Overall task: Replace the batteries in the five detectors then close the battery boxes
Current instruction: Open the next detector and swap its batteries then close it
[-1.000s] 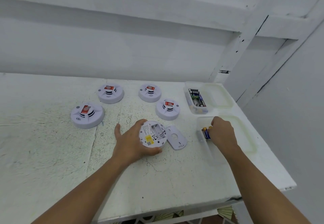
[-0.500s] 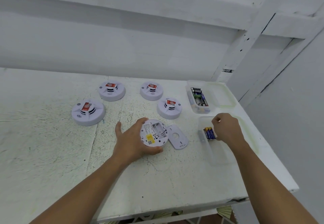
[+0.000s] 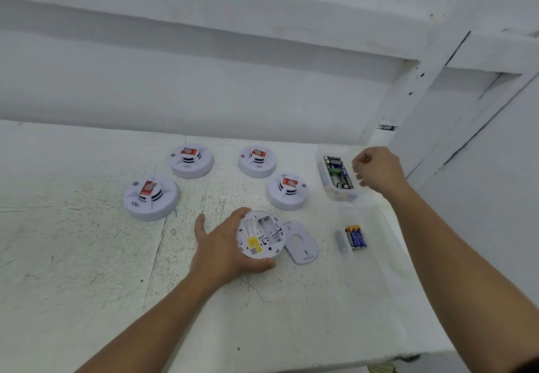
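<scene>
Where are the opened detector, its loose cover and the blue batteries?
opened detector (image 3: 260,234), head view, open back face
loose cover (image 3: 301,242), head view, plate centre
blue batteries (image 3: 355,237), head view, middle of pack

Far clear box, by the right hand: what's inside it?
The far clear box holds a heap of black and green batteries. The right hand covers its right rim; anything in that fist is hidden.

Contents of the curled right grip (image 3: 377,169) hidden; print on the upturned detector (image 3: 260,237) too small.
</scene>
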